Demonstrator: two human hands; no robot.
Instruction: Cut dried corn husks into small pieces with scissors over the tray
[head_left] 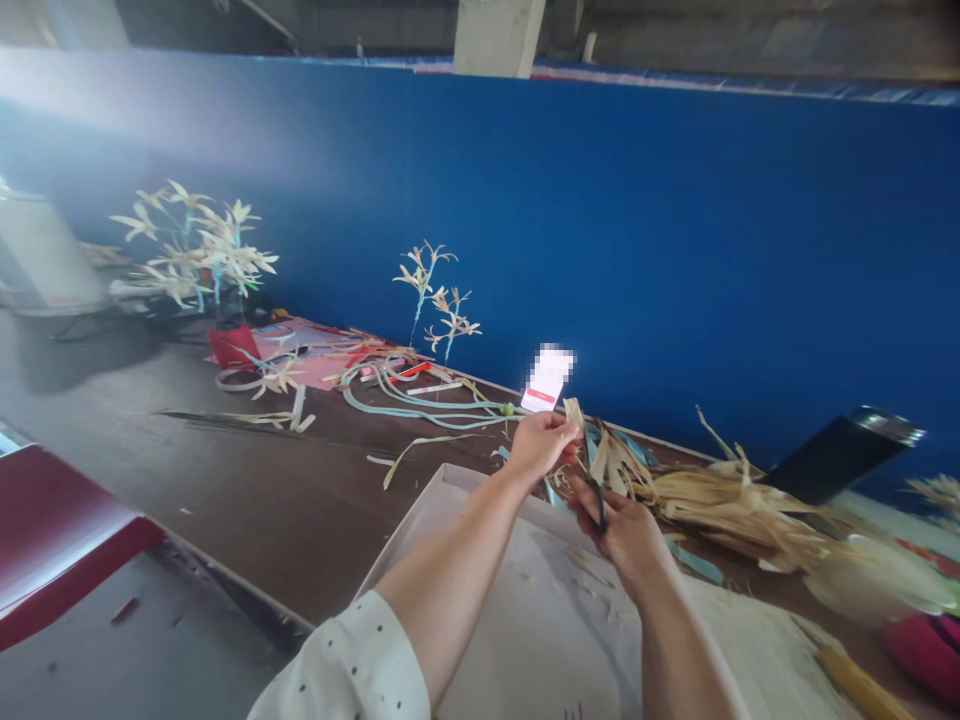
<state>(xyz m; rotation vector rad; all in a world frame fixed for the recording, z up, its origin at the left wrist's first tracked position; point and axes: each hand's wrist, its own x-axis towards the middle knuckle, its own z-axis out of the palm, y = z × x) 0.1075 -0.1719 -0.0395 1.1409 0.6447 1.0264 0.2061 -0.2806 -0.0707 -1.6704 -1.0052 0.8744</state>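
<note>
Backing the brown table (315, 530), a blue wall (712, 230) is stretched across nearly the whole view; above it, a dim grey space is broken by a pale pillar (495, 35). The wall's left end is washed with bright light. At the near side of the table, a white tray (517, 610) is placed, and its floor is littered with small dry scraps.

Over the tray's far edge, a husk strip (573, 412) is pinched between the thumb and fingers of the left hand (541, 446). Black-handled scissors (600, 506) are gripped by the right hand (622, 535), their blades raised just beside the strip; whether it is touched by them cannot be told.

To the right, dry husks (727, 500) are heaped near a tilted black bottle (832, 458). Beyond the left hand, a lit phone (541, 388) is seen near the wall. Leftward, pale blue cords (390, 408) are looped on the table, near pink paper (319, 370) strewn with strips. Farther left, pale flowers (217, 248) are bunched above a red holder (234, 346). At the lower left, a maroon panel (60, 530) is cut off by the view's edge.
</note>
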